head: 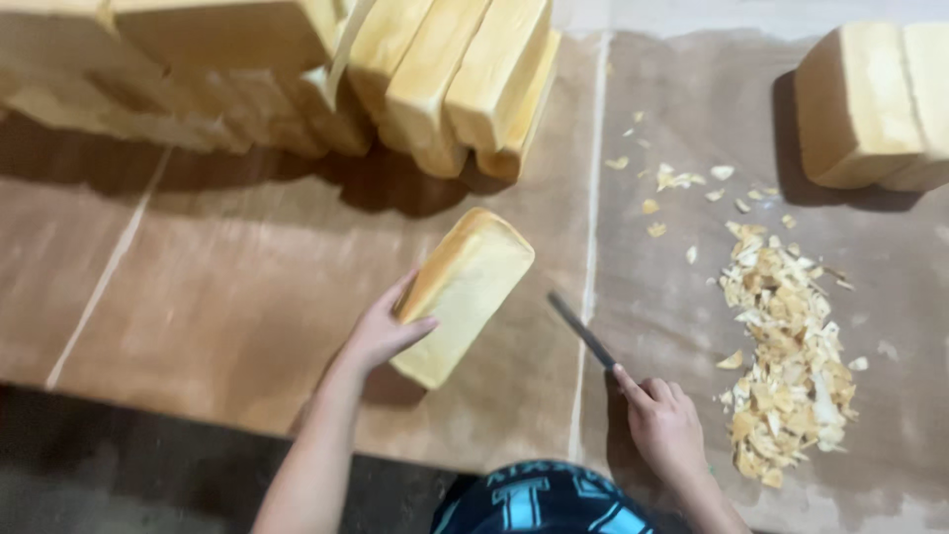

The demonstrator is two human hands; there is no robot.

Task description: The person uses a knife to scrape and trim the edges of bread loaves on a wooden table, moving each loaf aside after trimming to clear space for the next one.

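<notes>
Left hand (381,331) curled round near-left side of bread loaf (462,295), thumb across its face; loaf tilted up on brown paper sheet (227,297), centre of scene; right hand (664,423) fisted round knife (583,332) handle, index finger along it, blade pointing far-left, just right of loaf, not touching; heap of crust trimmings (786,356) right of that hand; stacked loaves (326,79) far left; more loaves (875,104) far right.

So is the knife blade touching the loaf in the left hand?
Apart. The head view shows bare brown paper between the knife tip and the loaf held by the left hand.
</notes>
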